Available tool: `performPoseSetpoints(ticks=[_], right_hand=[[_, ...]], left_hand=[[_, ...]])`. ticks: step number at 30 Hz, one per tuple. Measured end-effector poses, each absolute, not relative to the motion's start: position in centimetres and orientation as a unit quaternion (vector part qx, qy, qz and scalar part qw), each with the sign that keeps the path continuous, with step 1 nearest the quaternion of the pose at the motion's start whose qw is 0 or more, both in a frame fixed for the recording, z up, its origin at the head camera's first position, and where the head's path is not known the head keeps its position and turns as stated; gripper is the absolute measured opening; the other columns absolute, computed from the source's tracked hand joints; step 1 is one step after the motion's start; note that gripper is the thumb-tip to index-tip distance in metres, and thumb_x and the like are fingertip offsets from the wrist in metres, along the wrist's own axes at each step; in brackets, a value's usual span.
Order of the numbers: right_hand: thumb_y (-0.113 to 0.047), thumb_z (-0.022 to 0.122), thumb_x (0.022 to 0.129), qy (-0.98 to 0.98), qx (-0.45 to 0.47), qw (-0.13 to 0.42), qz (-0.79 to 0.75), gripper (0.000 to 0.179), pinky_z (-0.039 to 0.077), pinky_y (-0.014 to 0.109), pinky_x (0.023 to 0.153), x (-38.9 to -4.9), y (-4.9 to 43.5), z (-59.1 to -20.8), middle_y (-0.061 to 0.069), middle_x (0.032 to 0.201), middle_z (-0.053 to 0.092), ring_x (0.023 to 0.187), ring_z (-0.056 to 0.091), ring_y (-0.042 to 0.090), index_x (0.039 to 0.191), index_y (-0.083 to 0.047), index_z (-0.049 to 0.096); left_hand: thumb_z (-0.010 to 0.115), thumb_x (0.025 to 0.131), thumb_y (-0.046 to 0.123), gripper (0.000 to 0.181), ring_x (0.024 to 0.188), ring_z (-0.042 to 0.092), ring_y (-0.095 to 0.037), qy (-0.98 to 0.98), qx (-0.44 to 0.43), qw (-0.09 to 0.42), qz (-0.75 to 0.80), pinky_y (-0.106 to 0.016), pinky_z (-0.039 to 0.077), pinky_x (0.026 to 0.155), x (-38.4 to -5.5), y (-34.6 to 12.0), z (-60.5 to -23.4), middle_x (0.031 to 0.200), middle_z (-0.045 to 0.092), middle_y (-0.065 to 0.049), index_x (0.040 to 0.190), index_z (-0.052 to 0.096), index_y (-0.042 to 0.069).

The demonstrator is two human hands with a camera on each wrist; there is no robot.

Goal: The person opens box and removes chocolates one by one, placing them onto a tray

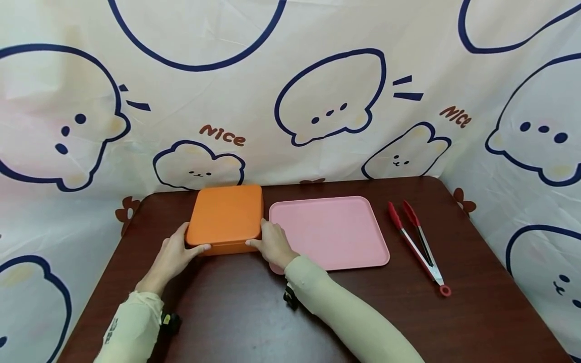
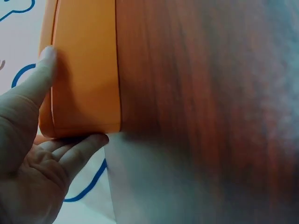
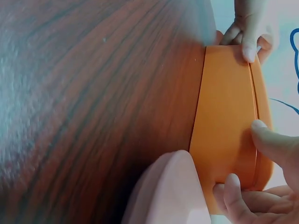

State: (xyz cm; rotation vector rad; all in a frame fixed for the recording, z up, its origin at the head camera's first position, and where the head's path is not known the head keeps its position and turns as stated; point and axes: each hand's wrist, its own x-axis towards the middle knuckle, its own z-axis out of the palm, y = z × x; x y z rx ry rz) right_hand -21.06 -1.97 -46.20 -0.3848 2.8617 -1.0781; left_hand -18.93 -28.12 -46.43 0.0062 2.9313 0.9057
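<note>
An orange lidded box [image 1: 225,214] stands on the table toward the back left, its lid on. My left hand [image 1: 170,254] grips its front left corner, thumb at the lid seam on the front and fingers along the left side. At the opposite front corner my right hand [image 1: 274,245] holds the box in the same way, fingers on its right side. In the left wrist view the box front [image 2: 86,65] shows a thin seam under the left thumb. The right wrist view has both thumbs on the box front [image 3: 224,116] near that seam.
A pink tray [image 1: 329,232] lies just right of the box, its front left corner partly under my right wrist. Red-tipped metal tongs [image 1: 418,247] rest farther right with their arms spread. Behind the dark wood table [image 1: 227,312] hangs a printed cloth [image 1: 327,166].
</note>
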Motion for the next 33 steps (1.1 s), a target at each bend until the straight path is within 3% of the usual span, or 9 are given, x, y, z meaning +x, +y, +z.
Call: performPoseSetpoints(ticks=[5,18,26,33], right_hand=[[-0.027,0.085,0.082,0.929,-0.128,0.026,-0.345,0.049,0.055,0.027,0.075,-21.35,-2.11,-46.06,0.01,0.096,0.072,0.091,0.071,0.021,0.117,0.001,0.065],[-0.032,0.08,0.086,0.934,-0.136,0.026,-0.33,0.04,0.05,0.023,0.065,-21.21,-1.98,-46.18,0.006,0.08,0.065,0.078,0.067,0.017,0.109,-0.004,0.063],[-0.032,0.075,0.091,0.936,-0.138,0.021,-0.324,0.047,0.054,0.027,0.069,-20.82,-1.85,-46.57,0.012,0.089,0.071,0.086,0.071,0.021,0.123,0.0,0.058],[-0.034,0.072,0.094,0.941,-0.131,0.014,-0.313,0.061,0.058,0.032,0.077,-20.59,-2.01,-46.81,0.018,0.101,0.074,0.094,0.073,0.025,0.137,0.004,0.05]], left_hand=[[0.076,0.084,0.055,0.108,0.132,0.049,-0.05,0.959,0.0,0.045,0.281,-0.063,0.04,0.108,-19.26,-28.09,-46.04,0.149,0.041,-0.038,0.154,0.023,-0.009],[0.062,0.093,0.06,0.104,0.132,0.049,-0.051,0.957,0.013,0.06,0.285,-0.063,0.042,0.105,-18.9,-28.22,-46.07,0.147,0.038,-0.042,0.154,0.015,-0.01],[0.06,0.092,0.063,0.103,0.131,0.05,-0.049,0.956,0.005,0.061,0.288,-0.063,0.042,0.106,-18.91,-28.03,-46.23,0.146,0.04,-0.042,0.151,0.017,-0.01],[0.061,0.094,0.059,0.086,0.106,0.063,-0.039,0.96,0.013,0.028,0.277,-0.056,0.051,0.092,-18.63,-28.09,-46.53,0.126,0.057,-0.038,0.138,0.029,-0.007]])
